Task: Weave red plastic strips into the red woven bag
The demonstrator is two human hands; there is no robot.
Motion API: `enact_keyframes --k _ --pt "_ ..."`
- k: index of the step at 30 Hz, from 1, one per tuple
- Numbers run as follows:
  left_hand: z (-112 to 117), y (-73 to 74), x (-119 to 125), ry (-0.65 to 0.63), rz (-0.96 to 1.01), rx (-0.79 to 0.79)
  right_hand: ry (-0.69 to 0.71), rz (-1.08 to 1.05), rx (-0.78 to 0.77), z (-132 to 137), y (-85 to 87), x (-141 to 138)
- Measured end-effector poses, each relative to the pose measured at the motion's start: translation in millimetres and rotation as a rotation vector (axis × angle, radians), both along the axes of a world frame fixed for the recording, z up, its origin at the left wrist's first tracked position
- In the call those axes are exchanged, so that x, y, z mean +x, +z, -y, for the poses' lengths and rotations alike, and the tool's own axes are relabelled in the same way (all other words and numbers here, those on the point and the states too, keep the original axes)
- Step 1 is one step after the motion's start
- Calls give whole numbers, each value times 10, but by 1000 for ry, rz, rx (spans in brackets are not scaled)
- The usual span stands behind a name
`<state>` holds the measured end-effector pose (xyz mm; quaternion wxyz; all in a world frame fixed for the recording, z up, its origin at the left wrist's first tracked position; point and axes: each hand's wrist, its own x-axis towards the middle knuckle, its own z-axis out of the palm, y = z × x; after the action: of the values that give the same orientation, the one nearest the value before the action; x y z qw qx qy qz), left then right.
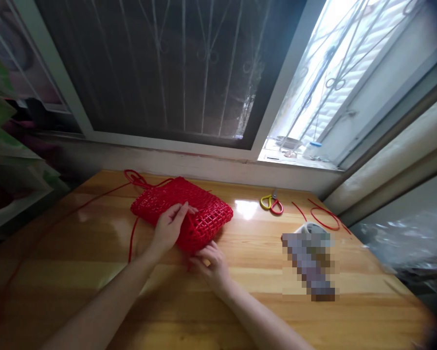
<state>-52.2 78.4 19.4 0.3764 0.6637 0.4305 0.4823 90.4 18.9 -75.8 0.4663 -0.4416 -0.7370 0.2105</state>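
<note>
A red woven bag (207, 214) of glossy cord lies on the wooden table, its open lattice end toward the right. My left hand (169, 226) rests against its near side, thumb and fingers pinched together on the weave. At the lower corner of the bag, my right hand (213, 265) has its fingers closed around a short red cord (191, 265); the fingertips are partly hidden. More red cord (134, 177) loops out from the bag's far left corner, and a long strand trails to the left.
Scissors (271, 204) with yellow and red handles lie at the back right of the wooden table (255, 311). Loose red cord pieces (326, 226) and a white tape roll (309, 227) are nearby, beside a blurred-out object (309, 267). A window (167, 73) stands behind.
</note>
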Motion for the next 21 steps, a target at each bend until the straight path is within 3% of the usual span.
enact_keyframes --k 3,5,8,12,14,17,21 --pt "21 30 -73 -290 -420 265 -32 -59 -33 -36 -17 61" --pt "26 -3 -139 -353 -679 400 -51 -83 -63 -63 -30 116" --pt "-11 -188 -255 -287 -870 516 -60 -92 -87 -104 -55 191" --pt "-121 -509 -380 -84 -945 586 -73 -78 -89 -128 -87 197" --pt "-173 -545 -404 -67 -962 595 -90 -74 -100 -115 -83 163" --pt "-260 -368 -402 -141 -974 610 -110 -67 -95 -90 -14 150" --pt "-407 107 -392 -262 -962 587 -168 -13 45 -138 175 365"
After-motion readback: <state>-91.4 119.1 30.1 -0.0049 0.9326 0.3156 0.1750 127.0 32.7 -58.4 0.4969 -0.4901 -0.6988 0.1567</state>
